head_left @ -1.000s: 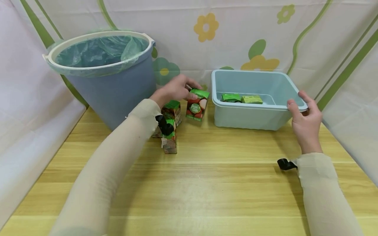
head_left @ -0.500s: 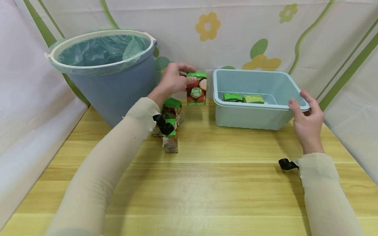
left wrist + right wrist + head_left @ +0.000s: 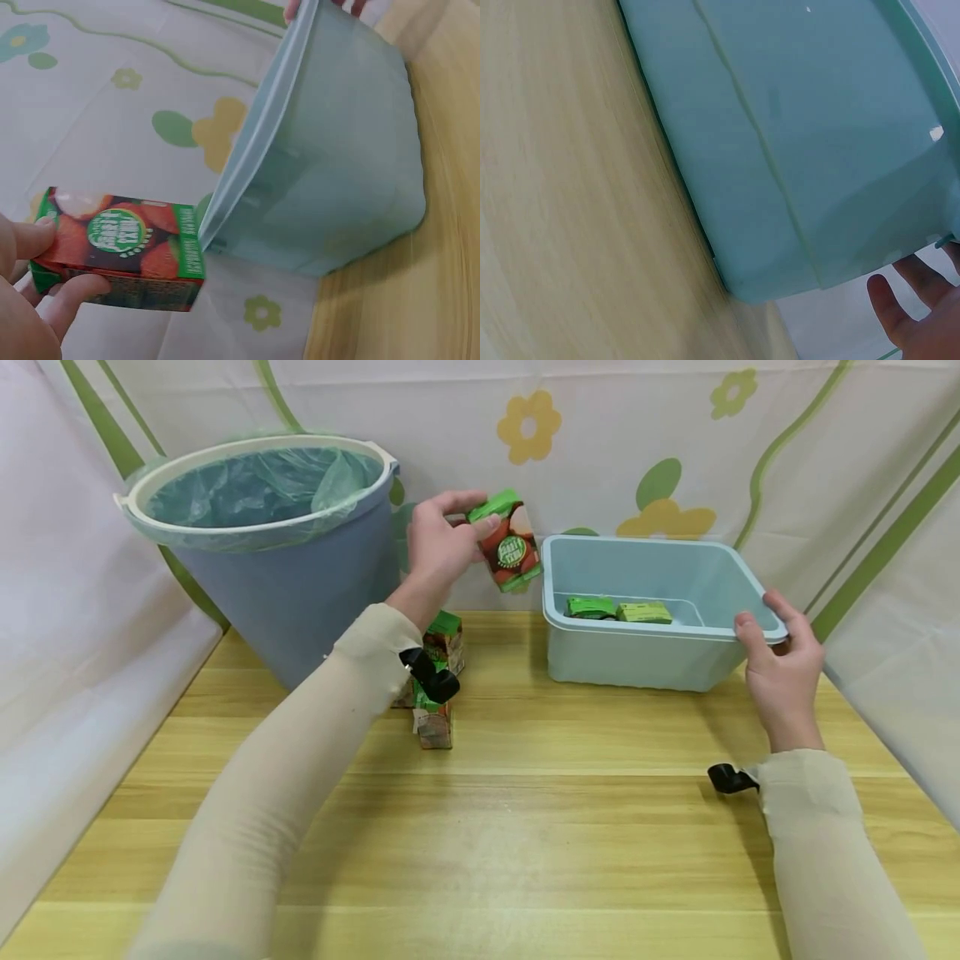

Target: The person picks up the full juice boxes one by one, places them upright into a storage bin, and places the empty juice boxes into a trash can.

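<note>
The left hand (image 3: 444, 542) pinches a tilted carton (image 3: 513, 545) above the counter (image 3: 525, 835). The right hand (image 3: 783, 677) grips the tub (image 3: 630, 657).

Plain cream sleeves (image 3: 285, 768) bear small black wrist mounts (image 3: 432, 677).

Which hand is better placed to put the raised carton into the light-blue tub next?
Likely the left hand: it pinches the carton near the left rim of the light-blue tub, while the right hand is occupied gripping that tub's right end.
</note>
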`<state>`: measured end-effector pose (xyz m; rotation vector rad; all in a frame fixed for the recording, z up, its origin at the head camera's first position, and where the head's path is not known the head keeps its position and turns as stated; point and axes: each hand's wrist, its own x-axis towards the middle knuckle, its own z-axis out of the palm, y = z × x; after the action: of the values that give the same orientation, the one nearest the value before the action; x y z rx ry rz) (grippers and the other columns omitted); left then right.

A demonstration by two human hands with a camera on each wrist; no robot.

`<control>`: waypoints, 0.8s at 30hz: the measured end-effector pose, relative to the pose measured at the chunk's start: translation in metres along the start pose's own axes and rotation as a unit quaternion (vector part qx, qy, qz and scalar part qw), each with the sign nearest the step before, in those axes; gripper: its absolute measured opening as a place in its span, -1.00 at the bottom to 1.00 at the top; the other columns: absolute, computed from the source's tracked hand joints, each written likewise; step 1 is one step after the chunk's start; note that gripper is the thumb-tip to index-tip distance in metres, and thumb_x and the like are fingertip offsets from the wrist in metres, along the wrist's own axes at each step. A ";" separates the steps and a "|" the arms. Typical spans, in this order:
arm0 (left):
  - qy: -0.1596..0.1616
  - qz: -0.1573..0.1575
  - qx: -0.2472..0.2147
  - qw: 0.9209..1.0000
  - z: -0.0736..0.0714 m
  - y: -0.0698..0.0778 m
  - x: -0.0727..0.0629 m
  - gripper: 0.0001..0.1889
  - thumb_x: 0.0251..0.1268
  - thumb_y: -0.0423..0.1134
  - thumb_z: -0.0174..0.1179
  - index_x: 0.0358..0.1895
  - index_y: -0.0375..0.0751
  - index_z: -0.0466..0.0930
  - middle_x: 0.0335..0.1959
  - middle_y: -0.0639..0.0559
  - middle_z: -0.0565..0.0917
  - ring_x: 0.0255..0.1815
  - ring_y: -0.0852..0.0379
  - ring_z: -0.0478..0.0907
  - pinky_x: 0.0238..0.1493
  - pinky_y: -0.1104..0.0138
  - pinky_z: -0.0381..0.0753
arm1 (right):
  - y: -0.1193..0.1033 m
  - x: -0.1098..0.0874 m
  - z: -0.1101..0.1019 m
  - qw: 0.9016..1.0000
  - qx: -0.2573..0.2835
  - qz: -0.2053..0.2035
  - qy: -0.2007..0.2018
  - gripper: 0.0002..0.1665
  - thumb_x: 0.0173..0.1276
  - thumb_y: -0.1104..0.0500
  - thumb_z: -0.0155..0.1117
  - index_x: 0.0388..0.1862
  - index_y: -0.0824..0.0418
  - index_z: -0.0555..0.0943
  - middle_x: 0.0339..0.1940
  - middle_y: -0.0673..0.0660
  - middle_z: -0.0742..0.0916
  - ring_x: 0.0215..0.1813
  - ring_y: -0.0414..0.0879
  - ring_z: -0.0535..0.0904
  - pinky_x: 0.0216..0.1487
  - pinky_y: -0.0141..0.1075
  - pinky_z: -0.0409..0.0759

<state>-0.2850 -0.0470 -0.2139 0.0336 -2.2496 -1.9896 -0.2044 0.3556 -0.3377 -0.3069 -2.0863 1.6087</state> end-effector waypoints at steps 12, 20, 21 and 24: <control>0.029 0.018 -0.152 0.988 0.027 0.004 0.001 -0.57 0.32 -0.29 0.50 0.25 -0.03 0.74 0.12 0.11 0.74 0.05 0.17 0.71 -0.08 0.28 0.83 | 0.000 0.000 0.000 1.000 -0.003 -0.001 0.001 -0.29 0.52 -0.05 0.37 0.60 -0.07 0.45 0.52 -0.10 0.50 -0.16 -0.23 0.41 -0.34 -0.60 0.44; 0.015 0.035 -0.202 0.979 0.054 -0.005 0.003 -0.58 0.33 -0.35 0.48 0.24 -0.08 0.75 0.11 0.06 0.72 0.01 0.15 0.73 -0.11 0.25 0.84 | 0.000 -0.002 -0.001 1.000 0.014 0.005 0.001 -0.27 0.51 -0.04 0.39 0.60 -0.07 0.45 0.48 -0.10 0.50 -0.14 -0.23 0.42 -0.35 -0.61 0.45; 0.013 0.037 -0.204 0.978 0.058 -0.006 0.004 -0.59 0.33 -0.36 0.48 0.23 -0.08 0.75 0.11 0.05 0.72 0.00 0.15 0.73 -0.12 0.26 0.84 | 0.000 -0.002 -0.002 1.000 0.017 0.006 0.000 -0.27 0.51 -0.04 0.39 0.61 -0.06 0.45 0.48 -0.10 0.50 -0.13 -0.23 0.42 -0.35 -0.61 0.45; 0.010 0.035 -0.206 0.978 0.068 -0.009 0.004 -0.59 0.31 -0.36 0.49 0.21 -0.05 0.77 0.09 0.08 0.72 -0.01 0.17 0.74 -0.14 0.29 0.84 | -0.001 -0.002 -0.002 1.000 0.027 0.008 -0.003 -0.26 0.50 -0.04 0.40 0.61 -0.06 0.45 0.50 -0.08 0.49 -0.09 -0.23 0.42 -0.35 -0.61 0.46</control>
<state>-0.2976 0.0187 -0.2306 -0.0679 -1.7557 -2.3563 -0.2015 0.3556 -0.3372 -0.3010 -2.0470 1.6739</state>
